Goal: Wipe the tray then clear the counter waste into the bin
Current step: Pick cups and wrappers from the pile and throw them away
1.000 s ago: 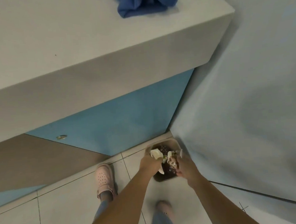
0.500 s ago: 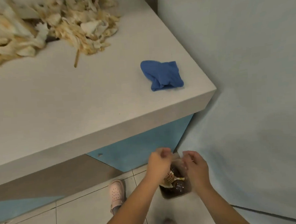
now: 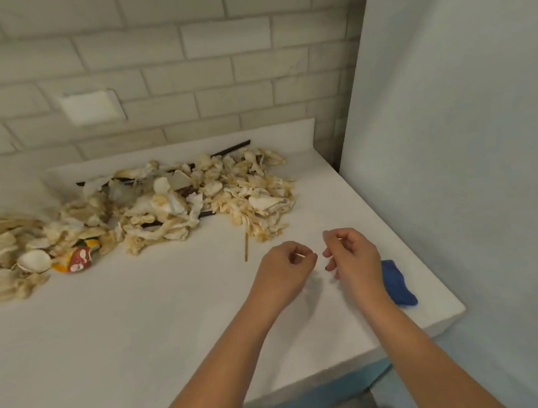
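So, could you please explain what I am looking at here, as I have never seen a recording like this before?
There is no machine here: a person works with bare hands, and all pictures come from one camera worn on their head, looking forward and down. The left hand and right hand hover over a white counter, fingers loosely curled, holding nothing visible. Farther back lies a heap of pale waste scraps with a colourful wrapper, thin black sticks and a wooden stick at its edge. A crumpled blue cloth lies by the right wrist, near the counter's corner. No tray or bin is in view.
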A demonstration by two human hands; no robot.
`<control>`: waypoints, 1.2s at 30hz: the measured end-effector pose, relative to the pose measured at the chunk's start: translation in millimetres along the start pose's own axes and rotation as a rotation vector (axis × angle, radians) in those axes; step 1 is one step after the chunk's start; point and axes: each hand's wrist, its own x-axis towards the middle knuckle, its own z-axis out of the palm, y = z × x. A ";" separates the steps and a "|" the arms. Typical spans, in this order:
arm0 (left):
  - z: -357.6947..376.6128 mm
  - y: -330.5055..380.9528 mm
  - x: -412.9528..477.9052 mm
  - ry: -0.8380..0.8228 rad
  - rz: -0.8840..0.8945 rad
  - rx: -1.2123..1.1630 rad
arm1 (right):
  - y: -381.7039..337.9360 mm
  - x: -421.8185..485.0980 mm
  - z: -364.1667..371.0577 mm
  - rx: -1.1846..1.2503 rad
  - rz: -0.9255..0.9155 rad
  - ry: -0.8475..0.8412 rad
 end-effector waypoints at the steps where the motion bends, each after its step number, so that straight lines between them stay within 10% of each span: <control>1: -19.4 0.0 11.4 0.008 -0.004 -0.012 | -8.1 10.6 14.3 -0.003 -0.004 0.000; 9: -148.1 -17.2 97.8 0.059 -0.043 -0.022 | -38.7 96.0 109.8 -0.033 0.033 -0.030; 18: -264.7 -45.5 188.0 0.516 -0.098 0.319 | -35.2 242.4 173.3 -0.381 0.017 -0.096; 28: -247.4 -74.0 256.4 0.231 -0.324 0.963 | -13.8 314.4 214.4 -0.589 0.218 -0.244; 36: -247.4 -79.2 269.8 0.324 -0.313 0.906 | -9.1 316.7 219.0 -0.370 0.141 -0.245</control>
